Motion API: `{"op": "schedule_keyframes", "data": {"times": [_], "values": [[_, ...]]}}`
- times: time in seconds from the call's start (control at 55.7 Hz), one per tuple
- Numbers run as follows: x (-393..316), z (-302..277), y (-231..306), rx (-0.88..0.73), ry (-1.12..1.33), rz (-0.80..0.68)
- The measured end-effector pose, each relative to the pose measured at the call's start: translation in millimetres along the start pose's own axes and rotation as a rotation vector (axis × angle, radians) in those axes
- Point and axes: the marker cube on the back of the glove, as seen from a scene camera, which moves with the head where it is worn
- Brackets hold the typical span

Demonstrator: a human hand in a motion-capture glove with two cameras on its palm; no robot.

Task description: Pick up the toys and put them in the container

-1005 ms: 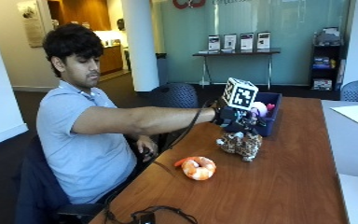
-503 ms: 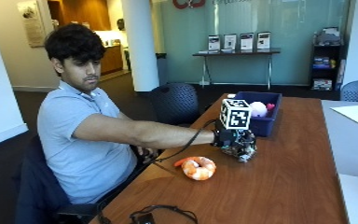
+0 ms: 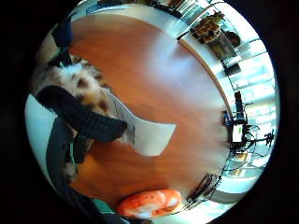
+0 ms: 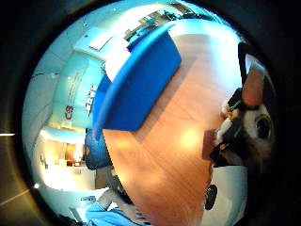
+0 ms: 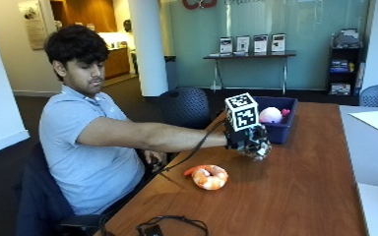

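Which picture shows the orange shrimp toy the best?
The outside view: the whole orange shrimp toy lies on the wooden table, beside the gloved right hand. The little finger side palm view catches only part of it at the edge. The thumb side palm view misses it.

The person sits at the near side of the counter (image 5: pixel 307 196) with the right arm stretched out nearly straight across it, forearm bare up to the wrist. The gloved right hand (image 5: pixel 249 142) hangs just above the counter top, palm turned down. Its fingers (image 3: pixel 81 119) are curled round a spotted plush toy (image 3: pixel 84 91), which fills the space against the palm in both palm views; a white tag hangs from the toy below the fingers. The other hand stays low by the lap, mostly hidden behind the outstretched arm.
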Motion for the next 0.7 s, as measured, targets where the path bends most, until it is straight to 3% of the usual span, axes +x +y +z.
{"op": "schedule_keyframes", "data": {"times": [0.162, 0.359, 0.7], "values": [[-40.6, -65.4, -27.7, 0.093, -0.156, -0.005], [-128.1, -131.2, -64.0, 0.174, -0.144, -0.15], [-280.0, -96.3, -117.4, 0.103, -0.16, -0.318]]}}
